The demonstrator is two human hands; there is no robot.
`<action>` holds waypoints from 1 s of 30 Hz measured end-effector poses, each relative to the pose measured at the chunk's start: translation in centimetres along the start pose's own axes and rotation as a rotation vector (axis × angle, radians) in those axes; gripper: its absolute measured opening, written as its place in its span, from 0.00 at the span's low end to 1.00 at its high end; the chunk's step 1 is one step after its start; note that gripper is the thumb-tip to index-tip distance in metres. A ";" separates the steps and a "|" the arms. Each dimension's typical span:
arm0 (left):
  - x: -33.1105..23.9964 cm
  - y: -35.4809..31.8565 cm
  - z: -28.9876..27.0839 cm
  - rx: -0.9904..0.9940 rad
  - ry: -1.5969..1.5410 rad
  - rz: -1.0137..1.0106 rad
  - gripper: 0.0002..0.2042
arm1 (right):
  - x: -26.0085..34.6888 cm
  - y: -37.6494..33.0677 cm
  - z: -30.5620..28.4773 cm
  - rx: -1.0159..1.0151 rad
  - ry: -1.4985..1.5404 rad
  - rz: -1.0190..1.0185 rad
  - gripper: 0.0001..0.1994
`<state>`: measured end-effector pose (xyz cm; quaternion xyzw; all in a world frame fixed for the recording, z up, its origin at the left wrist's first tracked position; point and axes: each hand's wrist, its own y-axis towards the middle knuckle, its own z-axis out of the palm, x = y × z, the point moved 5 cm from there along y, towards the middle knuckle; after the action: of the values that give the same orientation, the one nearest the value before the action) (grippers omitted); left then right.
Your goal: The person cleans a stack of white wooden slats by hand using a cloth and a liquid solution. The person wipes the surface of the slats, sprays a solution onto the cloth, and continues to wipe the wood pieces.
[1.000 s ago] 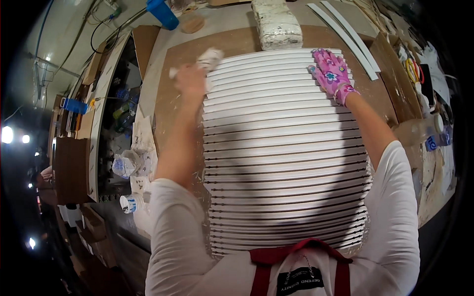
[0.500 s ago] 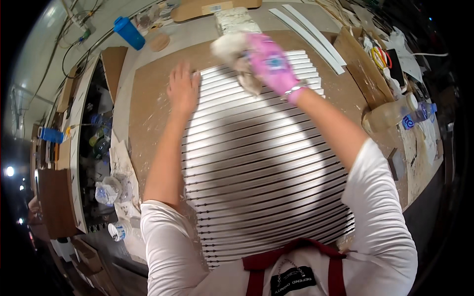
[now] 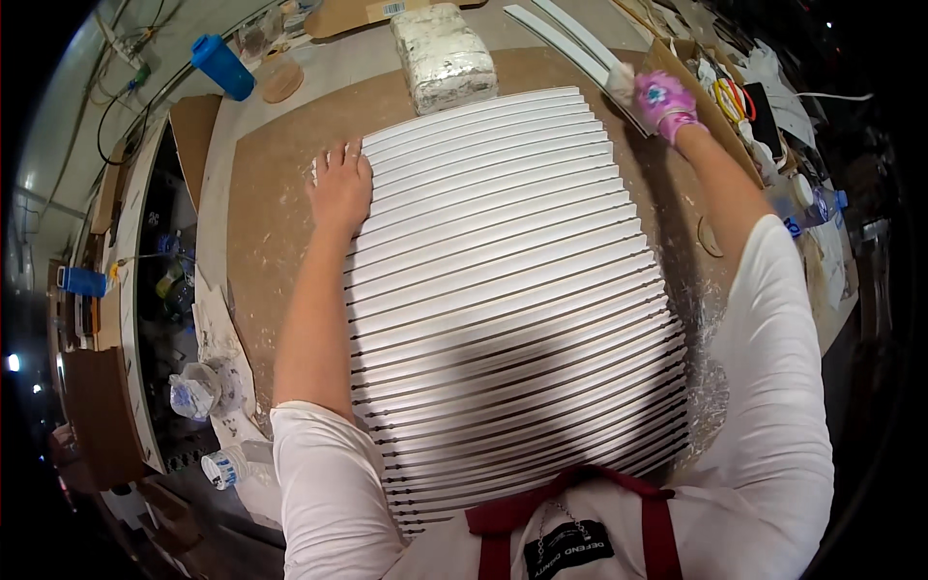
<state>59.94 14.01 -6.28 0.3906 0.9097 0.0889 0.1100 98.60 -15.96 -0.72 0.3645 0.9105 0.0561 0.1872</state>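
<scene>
Many white slats (image 3: 493, 213) lie side by side in a broad sheet before me. My bare left hand (image 3: 341, 188) rests flat at their far left edge, fingers spread, holding nothing. Out past the far right corner of the slats is my right hand (image 3: 667, 104), in a pink flowered glove. Its fingers are closed on a crumpled off-white cloth (image 3: 620, 82), which hangs over two long white strips (image 3: 565, 41). Whether the cloth touches the strips I cannot tell. A whitish wrapped block (image 3: 445, 60) sits just beyond the far edge of the slats.
Under the slats lies a brown board (image 3: 280, 184). A blue bottle (image 3: 222, 68) stands at the far left. At the right are a cardboard box (image 3: 691, 77) with tools and a clear bottle (image 3: 822, 206). A white tub (image 3: 224, 468) lies near the left edge.
My right hand has swung right with the cloth, from the far end of the slats to beside the box. My left hand stays at the slats' left edge. The block now shows fully.
</scene>
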 end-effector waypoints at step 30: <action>-2.2 -0.1 -1.0 -0.070 0.221 0.169 0.24 | 7.2 -4.2 -8.7 0.228 0.687 0.165 0.20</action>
<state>61.07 12.24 -5.10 0.4498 0.8763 0.1719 0.0149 87.80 -13.81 4.20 0.4149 0.8883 0.0884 -0.1761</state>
